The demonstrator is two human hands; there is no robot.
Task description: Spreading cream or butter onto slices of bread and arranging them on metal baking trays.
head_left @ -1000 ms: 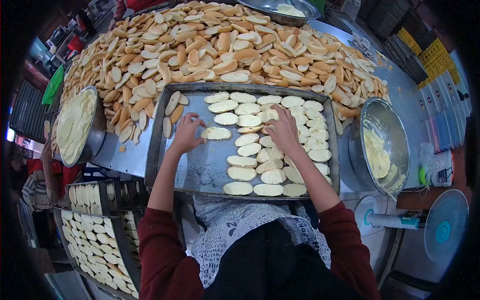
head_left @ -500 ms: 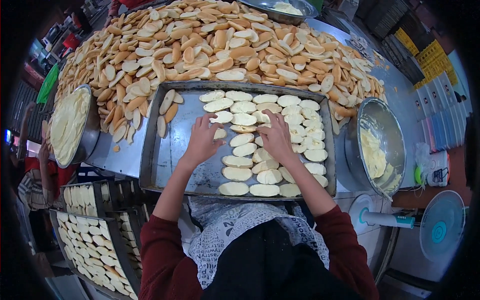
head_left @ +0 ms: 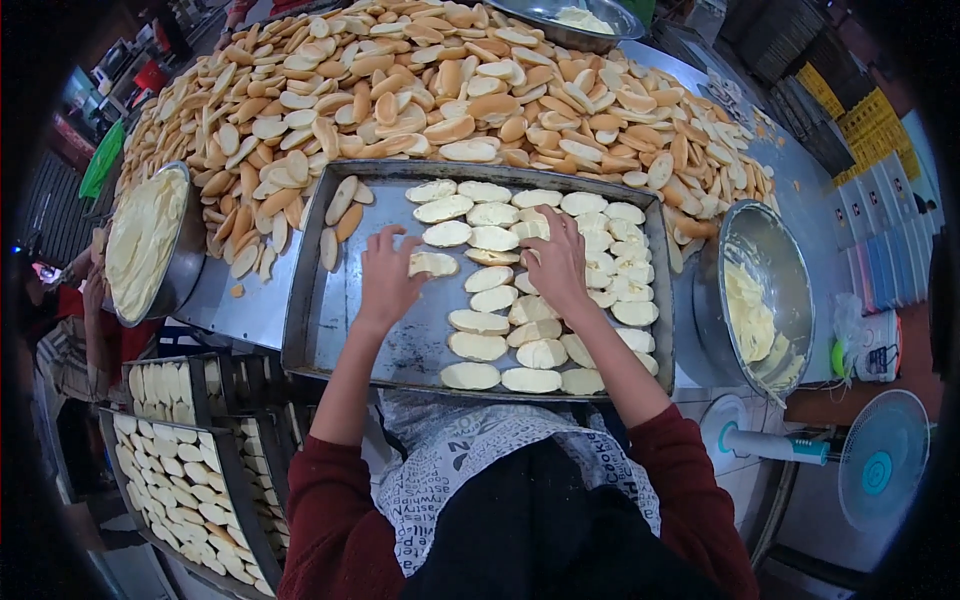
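Note:
My left hand (head_left: 390, 282) hovers over the metal baking tray (head_left: 330, 365), its fingers apart. Just right of its thumb and fingertips lies a cream-spread bread slice (head_left: 433, 264). My right hand (head_left: 556, 262) is over the rows of slices in the middle of the tray, fingers spread and bent down, with nothing visibly gripped. Another coated slice (head_left: 530, 230) shows at its fingertips, and the hand hides part of the rows. Coated slices (head_left: 477, 346) fill the middle and right of the tray. Some plain slices (head_left: 341, 200) sit in its upper left corner.
A large heap of bread slices (head_left: 430, 90) spreads behind the tray. Bowls of pale cream stand left (head_left: 150, 245) and right (head_left: 765, 300), another bowl (head_left: 580, 22) at the back. Filled trays (head_left: 180, 490) lean at lower left. A fan (head_left: 878, 470) stands at right.
My left hand has drawn slightly left, fingers more spread, and the slice beside it is now in fuller view. My right hand has shifted a little up and right.

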